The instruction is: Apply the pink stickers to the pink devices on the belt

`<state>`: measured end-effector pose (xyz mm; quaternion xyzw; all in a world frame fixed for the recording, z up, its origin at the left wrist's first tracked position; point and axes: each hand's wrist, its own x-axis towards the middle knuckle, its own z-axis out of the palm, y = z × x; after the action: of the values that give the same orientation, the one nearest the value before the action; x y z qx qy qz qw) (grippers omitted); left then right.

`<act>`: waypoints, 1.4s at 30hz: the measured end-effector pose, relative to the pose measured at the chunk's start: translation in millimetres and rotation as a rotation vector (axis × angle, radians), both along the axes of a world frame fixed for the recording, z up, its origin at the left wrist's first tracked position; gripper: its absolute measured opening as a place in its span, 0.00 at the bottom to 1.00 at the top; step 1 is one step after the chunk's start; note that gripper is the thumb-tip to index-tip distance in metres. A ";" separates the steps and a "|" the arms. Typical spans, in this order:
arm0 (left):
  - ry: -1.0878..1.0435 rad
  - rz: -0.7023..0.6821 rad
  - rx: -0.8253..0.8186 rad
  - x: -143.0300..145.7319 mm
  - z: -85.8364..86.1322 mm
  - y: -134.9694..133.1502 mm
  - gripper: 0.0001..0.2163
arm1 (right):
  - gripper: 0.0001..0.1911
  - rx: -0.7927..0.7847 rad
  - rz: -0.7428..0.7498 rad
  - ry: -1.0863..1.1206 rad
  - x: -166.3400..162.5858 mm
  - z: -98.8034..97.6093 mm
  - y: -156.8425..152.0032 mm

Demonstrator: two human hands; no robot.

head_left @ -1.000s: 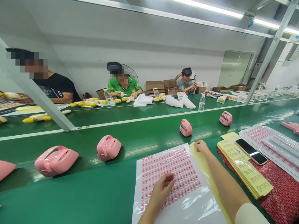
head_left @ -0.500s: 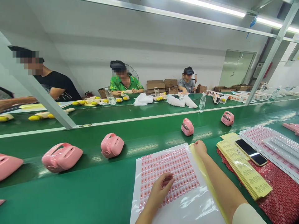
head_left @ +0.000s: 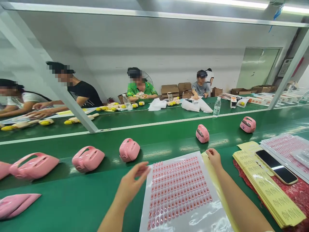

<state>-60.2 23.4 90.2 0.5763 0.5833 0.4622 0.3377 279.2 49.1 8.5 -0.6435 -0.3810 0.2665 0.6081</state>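
Note:
A white sheet [head_left: 173, 222] with rows of small pink oval stickers [head_left: 178, 187] lies on the green surface in front of me. Along its right side a yellow paper edge [head_left: 217, 180] shows underneath. My right hand [head_left: 214, 158] pinches this yellow paper near the sheet's top right corner. Beside the sheet's upper left corner is my left hand [head_left: 132, 183], fingers loosely bent and thumb apart, with nothing visible in it. Pink toy-like cases with handles stand beyond, the nearest to the left hand being one pink case [head_left: 129, 150].
To the right are a bundle of yellow label strips [head_left: 267, 190], a phone [head_left: 276, 166], red bubble wrap [head_left: 243, 175] and more sticker sheets [head_left: 285, 145]. A pink piece [head_left: 18, 205] lies at left. Across the belt [head_left: 169, 138], several people sit behind a water bottle [head_left: 217, 107] and metal posts.
My left hand has moved left, from over the stickers to the sheet's upper left corner. My right hand stays at the top right corner. The view has turned left.

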 end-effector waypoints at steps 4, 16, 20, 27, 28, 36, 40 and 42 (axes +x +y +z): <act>-0.274 0.347 -0.105 -34.9 1.2 59.3 0.16 | 0.22 0.039 -0.001 0.089 1.0 3.9 -1.8; -0.418 0.284 -0.248 -34.9 -7.8 108.9 0.13 | 0.21 0.029 0.082 0.267 1.2 9.3 -1.8; -0.458 0.204 -0.115 -8.0 -7.4 80.7 0.10 | 0.21 0.054 0.127 0.313 -2.1 14.6 -4.0; -0.469 -0.046 0.039 63.5 -14.2 -10.5 0.17 | 0.16 0.193 0.510 0.426 -66.7 75.4 -32.4; -0.461 -0.073 0.042 73.9 -16.6 -21.3 0.18 | 0.15 0.227 0.612 0.421 -79.3 86.8 -38.6; -0.400 -0.192 0.053 116.8 -32.0 -65.7 0.16 | 0.09 0.207 0.759 0.237 -130.9 119.3 -72.4; -0.692 -0.081 -0.034 109.8 -37.8 -67.6 0.19 | 0.09 0.219 0.613 0.262 -131.2 118.5 -75.9; -0.907 0.014 -0.151 108.3 -39.0 -66.6 0.20 | 0.12 0.217 0.658 0.378 -128.7 123.2 -77.3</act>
<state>48.2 -43.2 51.2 0.2854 0.4124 0.6261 0.5970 150.4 -28.1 131.8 -0.3587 -0.4741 0.5189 0.6143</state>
